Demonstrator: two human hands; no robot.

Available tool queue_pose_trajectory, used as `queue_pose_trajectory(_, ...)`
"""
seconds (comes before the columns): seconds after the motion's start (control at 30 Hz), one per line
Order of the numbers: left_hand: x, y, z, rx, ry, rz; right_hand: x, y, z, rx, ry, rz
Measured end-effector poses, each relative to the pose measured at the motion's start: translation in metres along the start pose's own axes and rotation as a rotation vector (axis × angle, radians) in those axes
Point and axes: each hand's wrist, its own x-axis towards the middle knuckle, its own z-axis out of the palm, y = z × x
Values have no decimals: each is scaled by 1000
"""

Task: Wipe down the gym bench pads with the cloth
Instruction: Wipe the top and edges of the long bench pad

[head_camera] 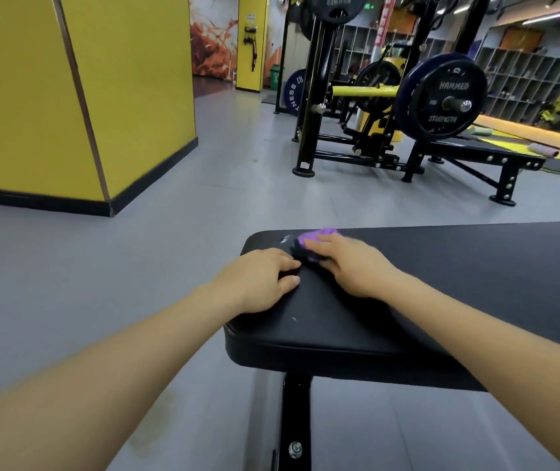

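A black padded gym bench (441,294) fills the lower right of the head view, its left end toward me. A purple cloth (316,236) lies on the pad near its far left corner. My right hand (356,266) rests on top of the cloth with its fingers over it; motion blur hides the exact grip. My left hand (261,280) lies flat on the pad's left end, fingers straight, just left of the cloth. Most of the cloth is hidden under my right hand.
The bench's black steel leg (293,419) drops to the grey floor (85,283). A yellow wall block (68,96) stands at left. Behind the bench are a black rack with Hammer Strength plates (441,96) and another flat bench (468,154).
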Motion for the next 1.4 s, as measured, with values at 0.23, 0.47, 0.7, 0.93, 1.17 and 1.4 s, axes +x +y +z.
queue_pose_trajectory(0.23, -11, -39, 3, -41, 44, -85, 14, -13, 6, 16, 52, -41)
queue_pose_trajectory(0.47, -14, -37, 3, -56, 65, -79, 83, -27, 10, -39, 2, 54)
queue_pose_trajectory(0.7, -15, -37, 4, -25, 67, -62, -11, -25, 4, -35, -11, -69)
queue_pose_trajectory(0.93, -14, -38, 2, -22, 61, -59, 74, -36, 17, -79, 17, -24)
queue_pose_trajectory(1.17, -17, -32, -1, 28, 48, -42, 38, -41, 13, -60, 7, -63)
queue_pose_trajectory(1.4, -16, -37, 3, 6, 69, -22, 25, -43, 14, -18, 44, -50)
